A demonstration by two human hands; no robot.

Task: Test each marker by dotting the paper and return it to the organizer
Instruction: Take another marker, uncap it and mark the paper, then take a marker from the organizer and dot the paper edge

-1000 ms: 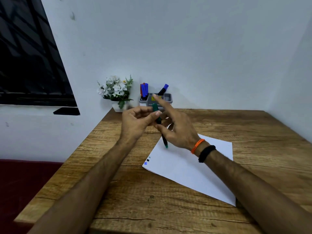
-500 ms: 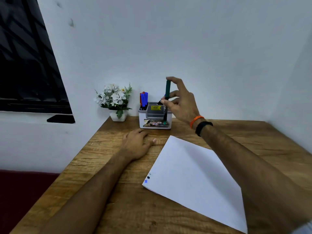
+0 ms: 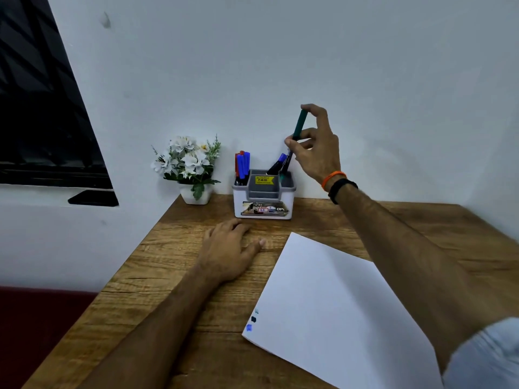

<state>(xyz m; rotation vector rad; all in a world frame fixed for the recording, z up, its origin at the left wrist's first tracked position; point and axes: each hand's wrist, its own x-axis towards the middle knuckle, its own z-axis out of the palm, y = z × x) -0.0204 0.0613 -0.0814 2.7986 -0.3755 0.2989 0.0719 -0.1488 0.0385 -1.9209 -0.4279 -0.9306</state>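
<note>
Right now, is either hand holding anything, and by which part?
The right hand pinches the green marker by its upper, capped end, above the organizer. The left hand rests flat on the table, holding nothing.

The organizer (image 3: 264,203) bears a yellow price sticker (image 3: 264,180) reading "49.00" and a front label (image 3: 265,208) showing "OP".

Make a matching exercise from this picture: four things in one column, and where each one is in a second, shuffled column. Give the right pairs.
Things
1. green marker
2. left hand
3. flower pot
4. paper

Places
A. flat on the table, ink dots near its left corner
B. left of the organizer, by the wall
C. pinched in the right hand above the organizer
D. resting palm down on the table

Pairs: 1-C, 2-D, 3-B, 4-A
</note>
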